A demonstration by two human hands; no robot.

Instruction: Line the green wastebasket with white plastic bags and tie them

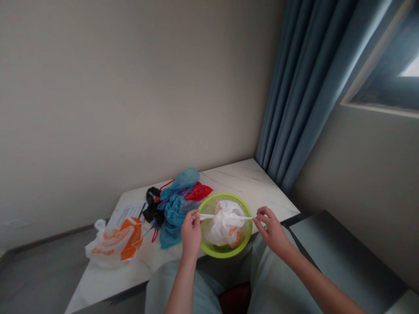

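Note:
A white plastic bag [221, 224] with an orange print sits in a lime-green basket [225, 252]. Its top is gathered into a knot, and two handle ends stretch out sideways from it. My left hand [191, 229] pinches the left end at the basket's left rim. The right end is pinched between the fingertips of my right hand [269, 226], just past the right rim. What lies inside the bag is hidden.
On the marble-patterned table [229, 172], blue plastic bags [178, 209] lie heaped with a red bag [198, 191] and a black bag [153, 207]. Left of them are a white and orange bag [114, 242] and a printed sheet [126, 213]. A blue curtain [304, 87] hangs behind right.

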